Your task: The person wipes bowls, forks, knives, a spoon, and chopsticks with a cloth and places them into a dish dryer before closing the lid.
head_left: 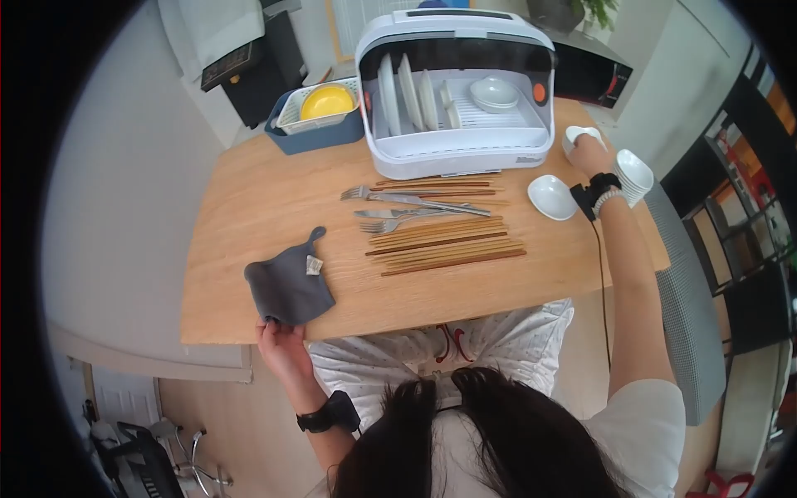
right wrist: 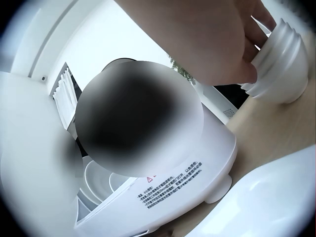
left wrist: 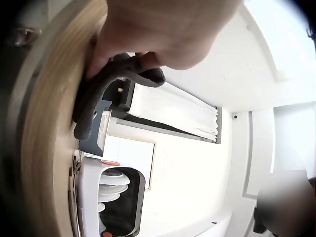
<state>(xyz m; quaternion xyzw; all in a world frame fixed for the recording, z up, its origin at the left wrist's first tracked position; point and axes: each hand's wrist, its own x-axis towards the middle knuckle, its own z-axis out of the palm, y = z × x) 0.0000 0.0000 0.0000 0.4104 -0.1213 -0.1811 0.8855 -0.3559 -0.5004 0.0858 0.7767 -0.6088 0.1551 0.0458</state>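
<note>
At the table's front left edge, the left hand (head_left: 283, 349) pinches the near edge of a grey cloth (head_left: 290, 286); the left wrist view shows its fingers around the folded cloth (left wrist: 106, 89). The right hand (head_left: 591, 155) reaches to the table's right rear and grips the rim of a stack of small white bowls (head_left: 573, 139). In the right wrist view its thumb and fingers (right wrist: 250, 71) lie at the rim of that ribbed stack (right wrist: 284, 69). A white square dish (head_left: 552, 197) sits just nearer, and another stack of white bowls (head_left: 635, 173) stands to the right.
Chopsticks (head_left: 448, 249), forks (head_left: 390, 225) and knives (head_left: 440, 204) lie mid-table. Behind them stands a white dish cabinet (head_left: 461, 149) with plates and bowls inside. A blue basin (head_left: 320, 139) holding a white basket and yellow bowl (head_left: 327, 101) is left of it.
</note>
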